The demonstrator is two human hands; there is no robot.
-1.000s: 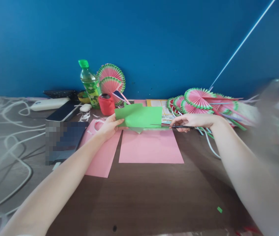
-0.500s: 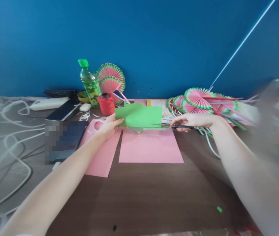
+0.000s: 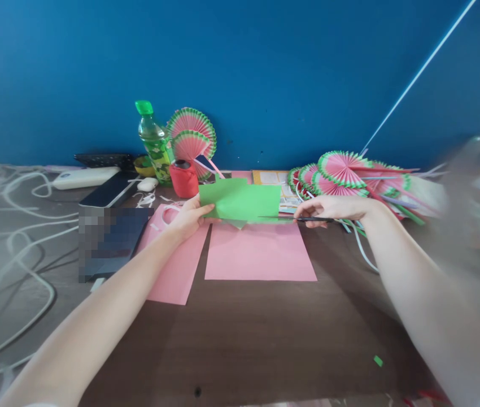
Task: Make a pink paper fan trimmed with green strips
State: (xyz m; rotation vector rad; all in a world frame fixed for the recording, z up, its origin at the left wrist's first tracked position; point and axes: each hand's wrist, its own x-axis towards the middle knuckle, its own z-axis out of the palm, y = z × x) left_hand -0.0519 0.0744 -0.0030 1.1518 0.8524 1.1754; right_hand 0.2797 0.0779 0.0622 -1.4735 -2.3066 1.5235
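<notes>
My left hand [image 3: 187, 217] pinches the left edge of a green paper sheet [image 3: 242, 200], holding it up above the table. My right hand [image 3: 333, 208] grips dark scissors [image 3: 291, 218] whose blades lie along the green sheet's lower edge. Under both lies a flat pink paper sheet [image 3: 260, 252] on the brown table [image 3: 244, 339]. A second pink sheet [image 3: 178, 265] lies to the left, partly under my left forearm.
Against the blue wall stand a green-capped bottle [image 3: 153, 144], a red thread spool [image 3: 183, 178] and pink-green paper fans [image 3: 191, 138]. More fans [image 3: 345, 172] are piled at the right. A phone [image 3: 108, 192], a dark pixelated device [image 3: 110, 240] and white cables [image 3: 20, 237] lie at the left.
Almost nothing differs; both hands, the green sheet and the scissors stay in place, with only a slight shift of the view.
</notes>
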